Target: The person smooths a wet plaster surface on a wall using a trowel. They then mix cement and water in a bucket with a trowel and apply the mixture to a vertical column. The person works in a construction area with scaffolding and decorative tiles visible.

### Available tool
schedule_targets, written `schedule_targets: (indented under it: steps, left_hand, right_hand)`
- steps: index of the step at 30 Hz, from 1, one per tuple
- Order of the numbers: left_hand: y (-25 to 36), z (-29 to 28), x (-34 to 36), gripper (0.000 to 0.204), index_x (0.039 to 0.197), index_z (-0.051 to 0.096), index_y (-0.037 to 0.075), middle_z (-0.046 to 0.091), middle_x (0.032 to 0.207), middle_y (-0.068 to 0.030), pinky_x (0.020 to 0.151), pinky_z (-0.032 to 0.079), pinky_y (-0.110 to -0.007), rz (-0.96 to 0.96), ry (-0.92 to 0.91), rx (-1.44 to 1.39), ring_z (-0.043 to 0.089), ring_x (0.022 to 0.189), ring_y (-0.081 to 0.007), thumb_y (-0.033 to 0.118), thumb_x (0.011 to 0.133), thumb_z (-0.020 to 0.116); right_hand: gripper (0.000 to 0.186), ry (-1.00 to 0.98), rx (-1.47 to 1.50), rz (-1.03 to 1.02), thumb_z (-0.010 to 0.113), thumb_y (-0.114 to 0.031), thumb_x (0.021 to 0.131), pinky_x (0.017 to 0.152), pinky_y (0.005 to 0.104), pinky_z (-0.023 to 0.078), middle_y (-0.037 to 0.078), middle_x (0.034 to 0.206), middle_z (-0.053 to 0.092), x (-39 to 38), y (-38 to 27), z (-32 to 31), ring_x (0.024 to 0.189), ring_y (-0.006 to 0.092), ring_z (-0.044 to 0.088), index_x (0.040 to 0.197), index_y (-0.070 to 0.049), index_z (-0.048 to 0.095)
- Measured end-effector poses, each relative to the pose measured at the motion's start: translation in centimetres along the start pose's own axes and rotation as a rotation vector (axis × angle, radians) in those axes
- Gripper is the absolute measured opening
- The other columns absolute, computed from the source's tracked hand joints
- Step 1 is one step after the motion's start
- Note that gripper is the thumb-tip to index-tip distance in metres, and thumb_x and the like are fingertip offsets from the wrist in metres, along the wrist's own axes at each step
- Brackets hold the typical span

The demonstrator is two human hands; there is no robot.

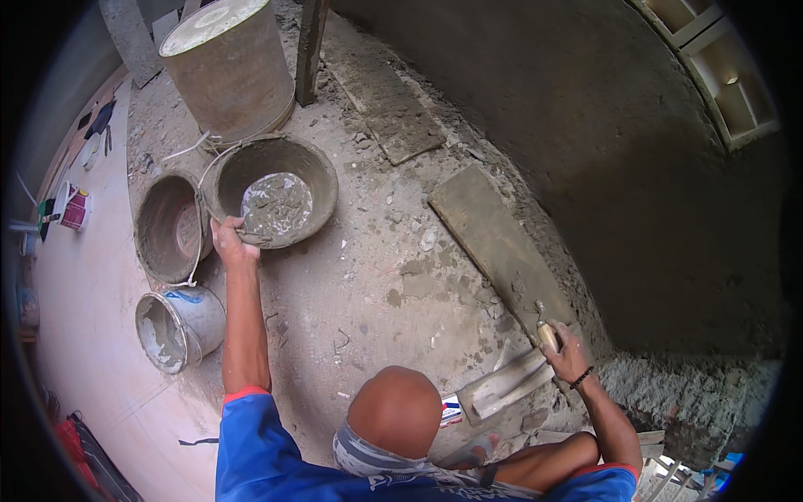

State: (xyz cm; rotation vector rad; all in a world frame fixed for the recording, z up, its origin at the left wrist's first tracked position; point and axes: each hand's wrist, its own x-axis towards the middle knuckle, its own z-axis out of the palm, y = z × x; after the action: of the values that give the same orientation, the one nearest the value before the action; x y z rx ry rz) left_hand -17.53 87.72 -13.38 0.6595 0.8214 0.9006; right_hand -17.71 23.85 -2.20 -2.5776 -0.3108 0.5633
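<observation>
My left hand (235,241) is closed on the near rim of a round tub (311,184) with wet grey mortar (276,205) in its bottom; pale cord crosses beside it. A second mortar-coated tub (155,226) lies just left of it, and a grey pail (196,335) stands below that. At right, my right hand (565,356) grips the wooden handle of a trowel (547,335), its metal shank over a long mortar-smeared board (481,243). The trowel's blade is hard to make out against the board.
A large drum (226,67) and post (309,50) stand behind the tubs. Another board (385,117) lies along the dark plastered wall (627,209), below a white window frame (719,75). My knee (393,410) is low centre, near a short channelled piece (502,389). Pale tiled floor (84,293) runs left.
</observation>
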Motion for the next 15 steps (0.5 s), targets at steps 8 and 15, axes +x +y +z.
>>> schedule_targets:
  steps: [8, 15]
  left_hand:
    - [-0.4, -0.6, 0.1, 0.079, 0.139, 0.033, -0.001, 0.050, 0.120, -0.0146, 0.099, 0.043, -0.046, -0.002, 0.133, 0.187, 0.054, 0.107, -0.0314, -0.004, 0.062, 0.049]
    - [0.3, 2.4, 2.0, 0.094, 0.149, 0.020, 0.000, 0.040, 0.138, -0.0198, 0.106, 0.037, -0.047, -0.037, 0.130, 0.236, 0.046, 0.121, -0.0343, -0.004, 0.060, 0.050]
  right_hand:
    - [0.043, -0.127, -0.357, -0.076, 0.063, -0.018, 0.083, 0.084, 0.0481, 0.051, 0.027, 0.104, 0.064, 7.6, -13.7, -12.1, 0.095, 0.0454, 0.062, 0.121, 0.001, 0.053]
    - [0.040, -0.131, -0.218, 0.106, 0.070, -0.018, 0.080, 0.079, 0.0436, 0.051, 0.024, 0.096, 0.067, 9.0, -15.9, -18.5, 0.090, 0.0361, 0.067, 0.113, 0.001, 0.056]
